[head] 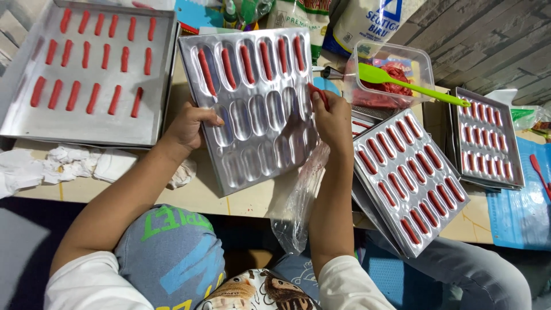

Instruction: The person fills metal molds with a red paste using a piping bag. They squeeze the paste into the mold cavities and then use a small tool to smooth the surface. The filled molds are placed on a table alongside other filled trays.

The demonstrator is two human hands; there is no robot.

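Note:
My left hand (192,126) grips the left edge of a silver mould tray (252,149) with rows of oval hollows, tilted on the table. Its top row holds several strips of red dough (229,66); the lower rows are bare. My right hand (333,117) squeezes a clear plastic piping bag (298,206) whose red tip (317,95) touches a hollow near the tray's right edge. The bag's loose end hangs down past the table edge.
A flat tray (143,123) of red strips lies at far left, crumpled tissue (69,163) below it. Two filled mould trays (410,178) (488,138) sit right. A clear tub (419,63) of red dough holds a green spatula (402,80). Flour bags (367,23) stand behind.

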